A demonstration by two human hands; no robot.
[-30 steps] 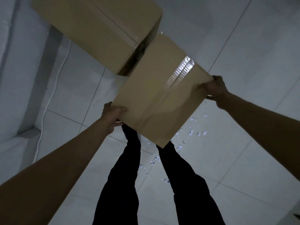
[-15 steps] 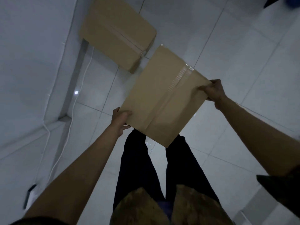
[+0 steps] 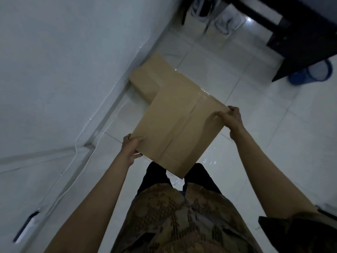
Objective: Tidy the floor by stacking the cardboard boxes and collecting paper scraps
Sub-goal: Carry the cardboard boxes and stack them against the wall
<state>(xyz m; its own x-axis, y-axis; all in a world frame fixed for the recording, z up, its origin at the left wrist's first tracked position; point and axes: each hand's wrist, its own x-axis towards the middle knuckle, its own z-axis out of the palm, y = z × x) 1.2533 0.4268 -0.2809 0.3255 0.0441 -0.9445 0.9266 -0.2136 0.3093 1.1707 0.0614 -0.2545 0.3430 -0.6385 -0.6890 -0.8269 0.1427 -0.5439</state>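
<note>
cardboard box (image 3: 179,125) held between left hand (image 3: 131,146), right hand (image 3: 232,118)

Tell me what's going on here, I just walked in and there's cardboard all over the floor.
A person is tidying up. Both hands hold a taped cardboard box in the air: the left hand grips its near-left corner, the right hand its right corner. A second cardboard box lies on the tiled floor by the wall, just beyond the held one. A few paper scraps are on the floor near the person's legs, not yet picked up.
</note>
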